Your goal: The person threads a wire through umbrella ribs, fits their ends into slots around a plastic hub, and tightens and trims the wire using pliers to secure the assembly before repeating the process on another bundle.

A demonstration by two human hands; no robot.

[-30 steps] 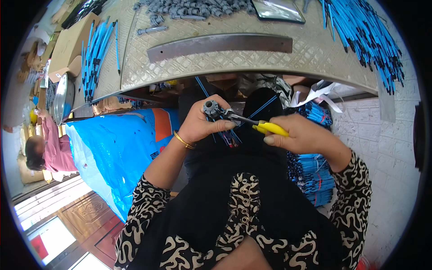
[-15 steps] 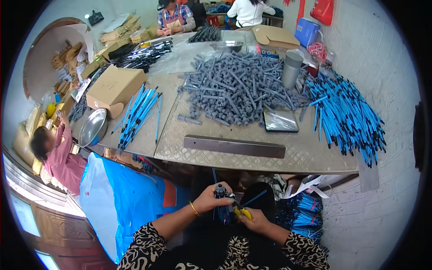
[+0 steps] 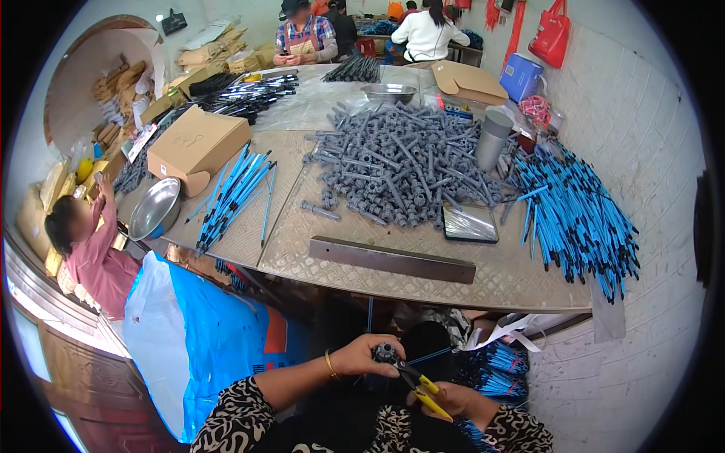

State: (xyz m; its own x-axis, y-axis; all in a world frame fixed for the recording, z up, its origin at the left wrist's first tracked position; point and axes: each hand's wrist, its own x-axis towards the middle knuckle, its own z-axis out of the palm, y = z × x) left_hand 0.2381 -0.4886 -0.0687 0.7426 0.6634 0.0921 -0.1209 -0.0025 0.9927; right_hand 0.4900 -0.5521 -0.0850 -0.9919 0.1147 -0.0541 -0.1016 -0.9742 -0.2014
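Note:
Below the table's front edge, over my lap, my left hand (image 3: 364,355) is closed round a grey ribbed plastic fitting (image 3: 385,352), its round end facing up. My right hand (image 3: 457,400) grips pliers with yellow handles (image 3: 433,404). The handles are spread apart, and the dark jaws reach up beside my left thumb and the fitting. Whether the jaws touch the fitting I cannot tell. A thin blue rod (image 3: 432,354) shows behind the pliers. On the table lies a big heap of similar grey fittings (image 3: 400,162).
A metal bar (image 3: 393,259) lies along the table's front edge. Blue rods (image 3: 578,219) pile up at right, more (image 3: 236,198) at left by a cardboard box (image 3: 198,143) and steel bowl (image 3: 155,208). A blue-and-white sack (image 3: 200,340) stands lower left. Other people sit at the far side and left.
The pliers have come away from the front of the fitting, toward the right and down, and their handles have spread. My left hand has shifted slightly right. The view has tilted a little.

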